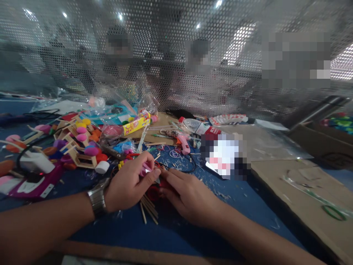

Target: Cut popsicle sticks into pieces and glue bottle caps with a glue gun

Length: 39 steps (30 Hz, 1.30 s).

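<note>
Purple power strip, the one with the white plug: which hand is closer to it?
Left. The left hand is to the right of the purple power strip, not touching it; the right hand is farther away, beyond the left one.

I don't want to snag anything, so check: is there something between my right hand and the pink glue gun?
Yes: a thin dark cord curves across the blue table between your right hand and the pink glue gun. It lies low, so reaching over it looks possible.

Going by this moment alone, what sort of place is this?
Probably a craft workspace: a glue gun and loose wooden sticks lie among scraps on a blue table.
</note>
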Each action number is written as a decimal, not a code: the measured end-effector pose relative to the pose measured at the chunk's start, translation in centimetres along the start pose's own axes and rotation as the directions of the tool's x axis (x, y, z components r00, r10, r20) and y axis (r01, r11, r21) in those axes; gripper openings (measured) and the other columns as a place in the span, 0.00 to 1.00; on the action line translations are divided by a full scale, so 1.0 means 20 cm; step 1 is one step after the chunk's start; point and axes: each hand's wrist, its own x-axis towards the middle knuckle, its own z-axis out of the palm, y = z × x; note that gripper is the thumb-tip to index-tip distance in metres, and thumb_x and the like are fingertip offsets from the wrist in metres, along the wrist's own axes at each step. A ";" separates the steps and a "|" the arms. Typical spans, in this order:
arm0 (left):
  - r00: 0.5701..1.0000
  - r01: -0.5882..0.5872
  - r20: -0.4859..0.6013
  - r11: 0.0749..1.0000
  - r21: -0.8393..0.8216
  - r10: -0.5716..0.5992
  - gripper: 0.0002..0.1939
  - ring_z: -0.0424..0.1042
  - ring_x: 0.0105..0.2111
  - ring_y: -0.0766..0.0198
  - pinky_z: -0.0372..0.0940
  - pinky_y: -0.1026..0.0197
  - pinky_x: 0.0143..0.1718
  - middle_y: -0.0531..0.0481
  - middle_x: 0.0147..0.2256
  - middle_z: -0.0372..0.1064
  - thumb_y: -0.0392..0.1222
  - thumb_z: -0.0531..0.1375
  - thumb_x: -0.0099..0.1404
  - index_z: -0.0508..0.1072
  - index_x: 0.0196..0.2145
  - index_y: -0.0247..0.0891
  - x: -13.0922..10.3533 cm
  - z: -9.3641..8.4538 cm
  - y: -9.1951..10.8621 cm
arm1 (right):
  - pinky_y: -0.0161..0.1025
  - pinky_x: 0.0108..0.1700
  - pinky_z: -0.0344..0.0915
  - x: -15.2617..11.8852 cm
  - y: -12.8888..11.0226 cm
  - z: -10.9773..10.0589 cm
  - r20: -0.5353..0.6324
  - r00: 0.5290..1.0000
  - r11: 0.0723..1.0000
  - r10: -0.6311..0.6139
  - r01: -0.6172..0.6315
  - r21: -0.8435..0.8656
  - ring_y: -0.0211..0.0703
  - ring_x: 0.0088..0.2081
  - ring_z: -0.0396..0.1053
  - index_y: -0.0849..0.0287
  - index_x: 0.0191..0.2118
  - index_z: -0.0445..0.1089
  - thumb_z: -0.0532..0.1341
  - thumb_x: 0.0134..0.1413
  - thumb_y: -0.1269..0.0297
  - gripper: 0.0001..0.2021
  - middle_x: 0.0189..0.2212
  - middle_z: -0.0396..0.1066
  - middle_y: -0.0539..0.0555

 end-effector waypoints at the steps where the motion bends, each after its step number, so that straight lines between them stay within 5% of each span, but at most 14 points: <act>1: 1.000 0.005 -0.001 1.000 -0.011 -0.005 0.10 0.63 0.28 0.65 0.57 0.61 0.32 0.55 0.29 0.64 0.47 0.52 0.72 0.63 0.35 0.39 0.00 0.00 0.00 | 0.44 0.40 0.70 0.00 0.00 0.00 0.002 1.000 1.000 -0.003 0.003 -0.001 0.49 0.38 0.73 0.65 0.56 0.67 0.54 0.66 0.66 0.16 0.40 0.74 0.62; 10: 0.992 0.119 -0.009 0.946 -0.302 -0.127 0.21 0.54 0.24 0.67 0.53 0.63 0.26 0.57 0.23 0.54 0.53 0.48 0.74 0.62 0.27 0.38 0.03 0.00 -0.03 | 0.48 0.44 0.72 -0.01 0.02 0.00 -0.039 0.999 1.000 -0.017 0.017 0.009 0.54 0.45 0.75 0.66 0.62 0.63 0.53 0.67 0.62 0.22 0.48 0.76 0.66; 14: 0.989 0.140 0.001 0.916 -0.376 -0.151 0.24 0.59 0.27 0.66 0.57 0.62 0.29 0.54 0.27 0.59 0.57 0.44 0.75 0.64 0.30 0.38 0.02 0.02 -0.05 | 0.48 0.44 0.72 -0.01 0.04 -0.01 -0.124 0.992 0.999 0.036 -0.033 0.031 0.55 0.45 0.77 0.63 0.59 0.67 0.55 0.65 0.60 0.20 0.49 0.77 0.63; 23: 0.967 -0.005 0.251 0.984 -0.180 0.051 0.36 0.65 0.29 0.61 0.57 0.59 0.31 0.49 0.30 0.66 0.71 0.37 0.69 0.67 0.37 0.36 -0.02 0.00 -0.03 | 0.40 0.42 0.70 -0.02 0.04 -0.01 -0.203 0.975 0.986 -0.093 0.119 0.120 0.46 0.41 0.78 0.56 0.55 0.68 0.59 0.58 0.70 0.18 0.45 0.79 0.57; 31: 0.926 0.003 0.370 0.980 -0.199 0.072 0.36 0.64 0.25 0.64 0.53 0.63 0.26 0.53 0.27 0.68 0.77 0.53 0.59 0.68 0.36 0.37 0.01 -0.02 -0.01 | 0.33 0.32 0.62 -0.02 0.03 -0.03 -0.097 0.965 0.922 -0.244 0.262 0.285 0.37 0.28 0.68 0.57 0.40 0.67 0.56 0.55 0.73 0.08 0.30 0.74 0.52; 35: 0.940 -0.005 0.335 0.986 -0.166 0.061 0.27 0.59 0.22 0.69 0.50 0.66 0.23 0.58 0.23 0.64 0.66 0.65 0.57 0.68 0.29 0.37 0.00 -0.01 -0.02 | 0.33 0.31 0.60 -0.02 0.02 -0.05 -0.083 0.959 0.891 -0.270 0.282 0.357 0.36 0.27 0.64 0.58 0.38 0.68 0.55 0.53 0.74 0.08 0.28 0.72 0.50; 39: 0.956 -0.069 0.278 0.993 -0.094 0.093 0.27 0.58 0.21 0.70 0.49 0.67 0.23 0.59 0.21 0.63 0.65 0.67 0.55 0.68 0.28 0.37 0.00 0.00 -0.02 | 0.32 0.30 0.59 -0.02 0.00 -0.10 -0.009 0.957 0.855 -0.289 0.263 0.447 0.34 0.26 0.63 0.57 0.34 0.68 0.55 0.54 0.73 0.06 0.27 0.71 0.49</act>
